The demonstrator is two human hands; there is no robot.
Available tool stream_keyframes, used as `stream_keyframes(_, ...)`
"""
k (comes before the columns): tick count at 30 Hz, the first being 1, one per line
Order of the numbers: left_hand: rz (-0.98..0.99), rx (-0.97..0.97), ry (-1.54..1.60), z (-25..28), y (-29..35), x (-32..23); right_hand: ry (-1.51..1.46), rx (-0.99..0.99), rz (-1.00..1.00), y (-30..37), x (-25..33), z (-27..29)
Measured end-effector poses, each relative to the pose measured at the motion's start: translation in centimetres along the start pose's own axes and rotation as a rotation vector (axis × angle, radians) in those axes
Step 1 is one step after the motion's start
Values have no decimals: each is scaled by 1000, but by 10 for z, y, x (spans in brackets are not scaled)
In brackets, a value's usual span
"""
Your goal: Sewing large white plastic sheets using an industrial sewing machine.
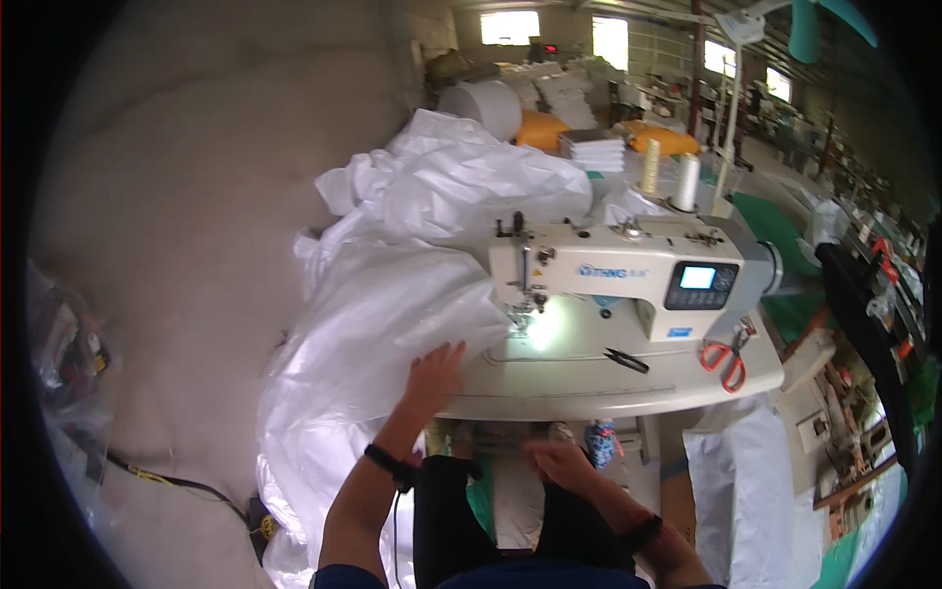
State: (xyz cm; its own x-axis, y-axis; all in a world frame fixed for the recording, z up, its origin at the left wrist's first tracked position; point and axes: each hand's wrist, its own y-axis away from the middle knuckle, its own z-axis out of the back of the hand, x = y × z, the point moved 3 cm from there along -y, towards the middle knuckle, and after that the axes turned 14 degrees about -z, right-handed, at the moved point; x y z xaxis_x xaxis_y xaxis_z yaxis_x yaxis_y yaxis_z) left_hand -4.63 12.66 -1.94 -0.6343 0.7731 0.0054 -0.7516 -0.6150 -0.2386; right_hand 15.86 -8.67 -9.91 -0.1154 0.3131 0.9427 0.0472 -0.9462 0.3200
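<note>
My left hand rests where a large white plastic woven sheet meets the front left of the table. Its fingers are spread and lie flat. The sheet runs up to the needle area of a white sewing machine, whose lamp is lit. Over my lap, below the table's front edge, is my right hand; its fingers are blurred and partly hidden, so their state is unclear. Small black thread snips and red-handled scissors lie on the table's right side, apart from both hands.
Bunched white sheeting is heaped behind the machine and also hangs to the floor at left. Two thread cones stand behind the machine. A white sheet hangs at right. A black cable crosses the floor.
</note>
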Motion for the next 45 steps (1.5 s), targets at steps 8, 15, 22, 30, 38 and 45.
stream_keyframes(8,271,-151,-393,36,185,56,27,347,-353,24,-62,-35)
stream_keyframes(15,99,-348,-69,79,198,34,49,518,-175,-16,-9,-125)
stream_keyframes(22,-226,19,750,128,193,-44,-636,589,-201,3,22,-173)
stream_keyframes(30,959,-772,791,-22,283,194,-799,231,-120,93,53,-61)
stream_keyframes(38,675,-642,1197,11,235,124,-146,-147,-177,112,39,-15)
stream_keyframes(45,1173,-519,65,145,389,319,-374,133,-632,33,-9,-112)
